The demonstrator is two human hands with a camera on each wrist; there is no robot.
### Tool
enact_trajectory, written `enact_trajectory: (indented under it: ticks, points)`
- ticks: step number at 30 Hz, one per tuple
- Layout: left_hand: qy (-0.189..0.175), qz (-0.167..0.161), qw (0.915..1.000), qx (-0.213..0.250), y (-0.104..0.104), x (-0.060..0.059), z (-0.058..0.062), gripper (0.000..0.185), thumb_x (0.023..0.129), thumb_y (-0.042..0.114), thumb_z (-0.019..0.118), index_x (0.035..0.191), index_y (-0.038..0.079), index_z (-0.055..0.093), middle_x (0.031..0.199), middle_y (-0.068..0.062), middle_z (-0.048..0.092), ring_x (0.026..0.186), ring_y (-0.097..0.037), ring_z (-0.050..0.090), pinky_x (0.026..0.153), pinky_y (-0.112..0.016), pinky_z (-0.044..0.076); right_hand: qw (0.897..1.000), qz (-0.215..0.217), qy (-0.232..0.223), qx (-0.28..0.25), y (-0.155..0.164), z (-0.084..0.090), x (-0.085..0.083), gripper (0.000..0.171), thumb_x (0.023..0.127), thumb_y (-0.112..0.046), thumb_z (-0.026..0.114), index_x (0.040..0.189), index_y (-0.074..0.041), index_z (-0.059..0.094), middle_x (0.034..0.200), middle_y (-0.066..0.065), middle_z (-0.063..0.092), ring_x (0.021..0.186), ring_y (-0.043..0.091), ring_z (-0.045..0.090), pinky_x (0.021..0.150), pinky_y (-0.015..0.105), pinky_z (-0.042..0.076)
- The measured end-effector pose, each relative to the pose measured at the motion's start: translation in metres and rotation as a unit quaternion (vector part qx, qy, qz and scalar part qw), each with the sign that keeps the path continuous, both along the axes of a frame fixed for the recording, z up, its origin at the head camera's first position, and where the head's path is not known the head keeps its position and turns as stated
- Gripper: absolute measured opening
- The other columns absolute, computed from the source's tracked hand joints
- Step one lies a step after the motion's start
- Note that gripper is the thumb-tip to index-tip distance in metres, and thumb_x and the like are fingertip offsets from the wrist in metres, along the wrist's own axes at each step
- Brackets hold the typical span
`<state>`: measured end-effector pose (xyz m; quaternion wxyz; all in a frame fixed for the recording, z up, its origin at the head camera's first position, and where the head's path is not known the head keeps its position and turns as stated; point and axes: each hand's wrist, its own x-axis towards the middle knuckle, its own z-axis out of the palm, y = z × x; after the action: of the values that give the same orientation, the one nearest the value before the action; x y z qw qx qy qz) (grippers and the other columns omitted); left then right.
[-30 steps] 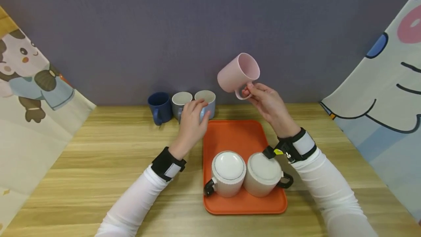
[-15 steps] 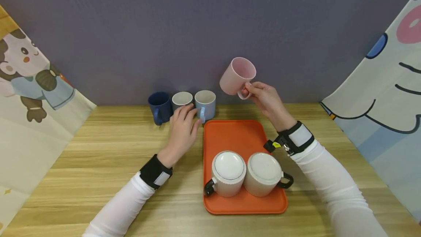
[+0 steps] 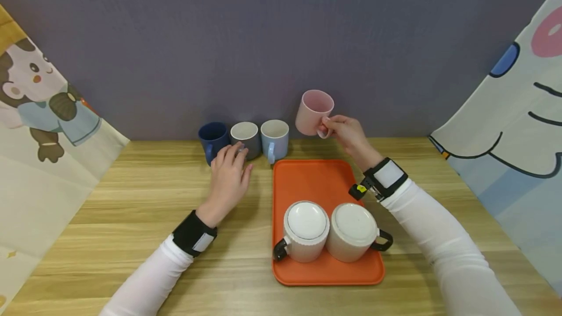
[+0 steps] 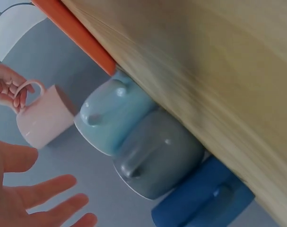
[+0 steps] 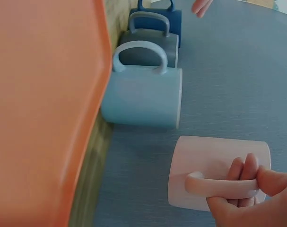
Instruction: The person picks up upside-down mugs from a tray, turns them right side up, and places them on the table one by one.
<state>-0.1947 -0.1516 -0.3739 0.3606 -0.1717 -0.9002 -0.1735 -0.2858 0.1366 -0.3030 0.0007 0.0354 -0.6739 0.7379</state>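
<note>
My right hand (image 3: 337, 127) pinches the handle of a pink mug (image 3: 313, 109) and holds it nearly upright in the air, just beyond the far edge of the orange tray (image 3: 316, 179). In the right wrist view, fingers (image 5: 242, 176) curl round the pink mug's (image 5: 214, 163) handle. My left hand (image 3: 230, 169) hovers open over the table in front of the grey mug (image 3: 245, 135) and holds nothing. Its straight fingers (image 4: 46, 196) show in the left wrist view. A dark blue mug (image 3: 213, 140), the grey one and a light blue mug (image 3: 275, 138) stand in a row against the wall.
Two white mugs (image 3: 306, 230) (image 3: 353, 230) stand upside down on the near half of the tray, black handles pointing outward. A grey wall closes the back of the wooden table (image 3: 145, 208). Printed cloths hang at both sides.
My left hand has let go of the light blue mug and drawn back to the left. My right hand has lowered the pink mug and turned it from tilted towards upright.
</note>
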Motion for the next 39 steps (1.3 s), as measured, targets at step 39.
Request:
enact_trajectory:
  ticks: [39]
  points:
    - [-0.027, 0.103, 0.9943, 0.002, -0.064, 0.016, 0.000, 0.039, 0.088, 0.018, 0.064, 0.121, -0.003, 0.058, 0.133, -0.025, 0.048, 0.120, -0.044, 0.040, 0.088, -0.060, 0.034, 0.994, -0.012, -0.063, 0.083, -0.026, -0.052, -0.011, 0.027, 0.094, -0.017, 0.060, 0.085, 0.008, 0.060, 0.077, 0.003, 0.065, 0.092, 0.030, 0.058, 0.094, 0.040, 0.046]
